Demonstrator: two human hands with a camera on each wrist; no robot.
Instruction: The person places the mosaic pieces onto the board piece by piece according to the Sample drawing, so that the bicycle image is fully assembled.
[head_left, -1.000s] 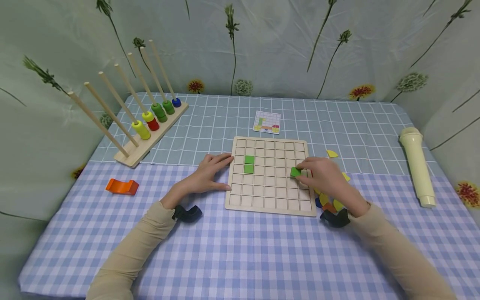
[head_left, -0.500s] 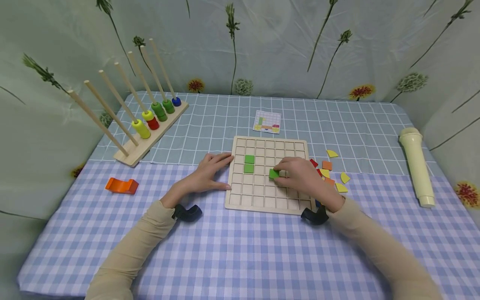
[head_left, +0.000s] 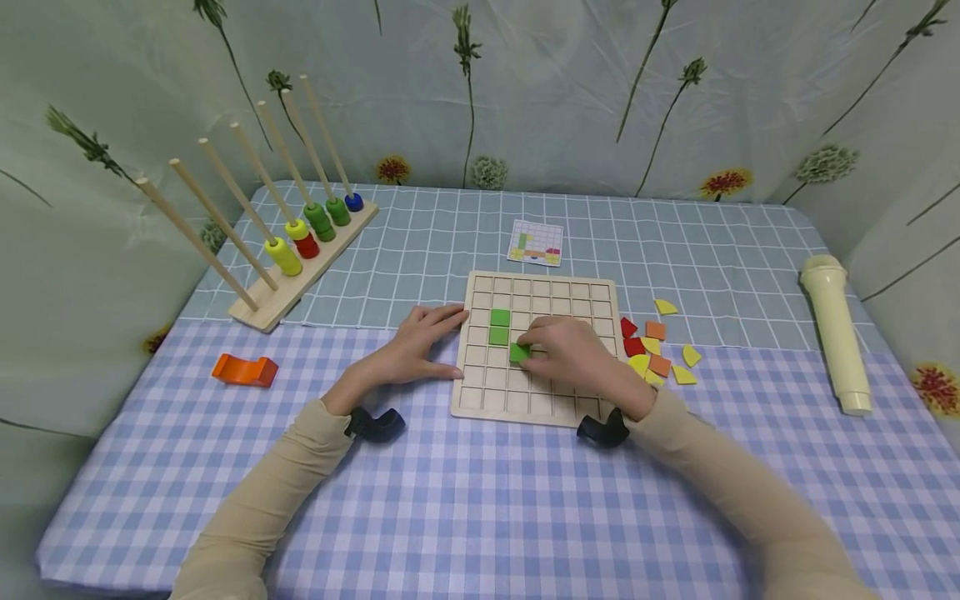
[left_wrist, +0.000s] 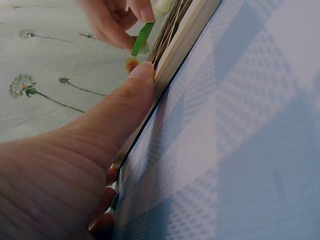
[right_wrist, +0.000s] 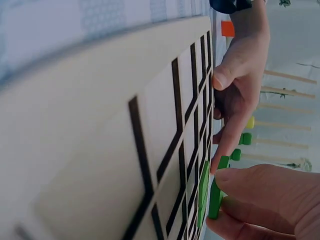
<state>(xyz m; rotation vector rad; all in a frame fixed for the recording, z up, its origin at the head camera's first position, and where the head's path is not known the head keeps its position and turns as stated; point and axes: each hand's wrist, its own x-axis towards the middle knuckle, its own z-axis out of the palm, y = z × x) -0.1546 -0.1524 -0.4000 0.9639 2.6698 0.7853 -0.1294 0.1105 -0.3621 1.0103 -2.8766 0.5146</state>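
My right hand [head_left: 573, 350] pinches a green square tile [head_left: 517, 354] between thumb and fingers, just above the wooden grid board [head_left: 542, 419]. In the right wrist view, that held tile [right_wrist: 216, 197] is tilted on edge, apart from the board. Two green square tiles [head_left: 499, 327] lie one behind the other in cells on the board's left side, a little beyond the held one. My left hand [head_left: 411, 354] rests against the board's left edge, thumb and fingers spread. Seen from the left wrist, its thumb [left_wrist: 125, 107] touches the board's side.
Loose red, orange and yellow pieces [head_left: 660, 365] lie right of the board. A small pattern card [head_left: 536, 242] lies behind it. A peg stand with coloured beads [head_left: 318, 267] is at back left, an orange block [head_left: 244, 371] at left, a cream microphone-shaped object [head_left: 835, 333] at right.
My right hand has carried the green tile leftward across the board, towards the two green tiles. The loose pieces at right have come into fuller view. My left hand has stayed put.
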